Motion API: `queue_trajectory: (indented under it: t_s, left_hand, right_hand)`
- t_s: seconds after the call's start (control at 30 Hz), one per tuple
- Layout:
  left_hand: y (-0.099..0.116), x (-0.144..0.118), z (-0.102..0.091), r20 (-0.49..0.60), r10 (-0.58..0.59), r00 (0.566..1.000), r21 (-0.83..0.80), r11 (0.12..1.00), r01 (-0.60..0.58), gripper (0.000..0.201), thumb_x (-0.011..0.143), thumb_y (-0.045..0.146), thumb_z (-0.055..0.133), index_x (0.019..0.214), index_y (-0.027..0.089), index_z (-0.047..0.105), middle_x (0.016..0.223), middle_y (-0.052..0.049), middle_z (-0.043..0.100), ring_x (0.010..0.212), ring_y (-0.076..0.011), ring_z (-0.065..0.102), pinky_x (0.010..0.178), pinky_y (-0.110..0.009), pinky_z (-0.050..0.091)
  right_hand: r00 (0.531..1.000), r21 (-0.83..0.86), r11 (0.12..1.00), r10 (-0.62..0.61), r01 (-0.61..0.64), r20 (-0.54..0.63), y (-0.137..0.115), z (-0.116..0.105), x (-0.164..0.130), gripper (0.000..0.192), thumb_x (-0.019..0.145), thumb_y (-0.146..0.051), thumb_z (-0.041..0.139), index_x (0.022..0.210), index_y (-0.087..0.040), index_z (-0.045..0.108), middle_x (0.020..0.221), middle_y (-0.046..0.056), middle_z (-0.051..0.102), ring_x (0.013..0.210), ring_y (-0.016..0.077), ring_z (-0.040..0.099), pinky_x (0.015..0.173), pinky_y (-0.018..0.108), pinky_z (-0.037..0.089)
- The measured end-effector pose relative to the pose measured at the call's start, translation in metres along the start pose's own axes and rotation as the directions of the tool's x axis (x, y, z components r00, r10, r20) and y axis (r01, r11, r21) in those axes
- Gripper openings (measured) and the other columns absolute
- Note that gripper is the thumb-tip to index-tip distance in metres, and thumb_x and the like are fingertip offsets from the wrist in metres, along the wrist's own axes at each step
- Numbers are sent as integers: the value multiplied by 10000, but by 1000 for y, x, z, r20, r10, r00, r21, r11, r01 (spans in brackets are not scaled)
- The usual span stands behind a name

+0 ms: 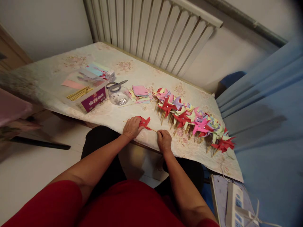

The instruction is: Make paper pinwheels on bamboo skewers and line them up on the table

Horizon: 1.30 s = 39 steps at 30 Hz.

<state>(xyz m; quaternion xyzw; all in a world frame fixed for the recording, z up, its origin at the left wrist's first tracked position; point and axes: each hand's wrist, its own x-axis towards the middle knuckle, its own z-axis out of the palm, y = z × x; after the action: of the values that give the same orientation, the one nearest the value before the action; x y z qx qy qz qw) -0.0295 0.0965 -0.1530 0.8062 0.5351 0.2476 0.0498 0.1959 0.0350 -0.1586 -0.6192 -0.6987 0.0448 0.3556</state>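
A red paper pinwheel (145, 122) lies just above the tablecloth near the table's front edge. My left hand (132, 127) is closed on the pinwheel's left side, covering part of its blades. From the pinwheel a thin wooden stick (153, 129) runs to the right, and my right hand (164, 139) grips its far end with curled fingers. Finished-looking pinwheels (182, 117) in red, pink, purple and pale yellow lie in an overlapping row to the right, their sticks pointing toward me. Behind my left hand, a clear round tub (119, 97) holds small shiny pieces.
Scissors (115, 85) rest across the tub. Beside it are cut paper pieces (140, 91) and a plastic box (93, 100) with wooden sticks (79, 93). Coloured paper (96, 70) lies behind the box. A radiator (151, 34) lines the back; a power strip (234, 205) sits at lower right.
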Motion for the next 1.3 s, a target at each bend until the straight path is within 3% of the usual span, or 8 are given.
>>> queue_trajectory:
  t_s: [1.3]
  left_hand:
    - [-2, 0, 3, -47, 11, 999, -24, 1000, -12, 297, 933, 482, 566, 1036, 204, 592, 1028, -102, 655, 970, -278, 572, 837, -407, 425]
  right_hand:
    - [998, -70, 997, -11, 16, 59, -4, -3, 1, 212, 958, -211, 495, 844, -199, 674, 823, 62, 696, 809, 219, 581, 790, 329, 413]
